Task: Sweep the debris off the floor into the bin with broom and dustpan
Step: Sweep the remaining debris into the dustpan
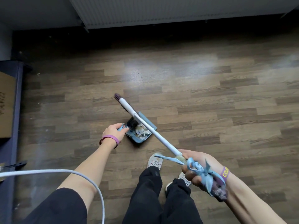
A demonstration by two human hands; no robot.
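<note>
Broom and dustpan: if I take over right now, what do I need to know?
Left-hand grip holds the dustpan by its handle, pan on the floor.
Right-hand grip holds the broom at its top end; its shaft crosses the pan.
Done: debris lies in the pan.
Left: a few pale specks at far left, then empty into the bin, not in view.

The dustpan (137,140) sits on the floor (210,97) mid-scene, just ahead of the person's shoes (155,161). Debris (142,132) lies inside it. The left hand (114,131) grips its handle on the left side. The broom (161,139) runs diagonally over the dustpan, from the right hand (194,165) at near right to its head on the floor beyond. A radiator (178,10) lines the far wall, and a box (6,104) stands at far left
</note>
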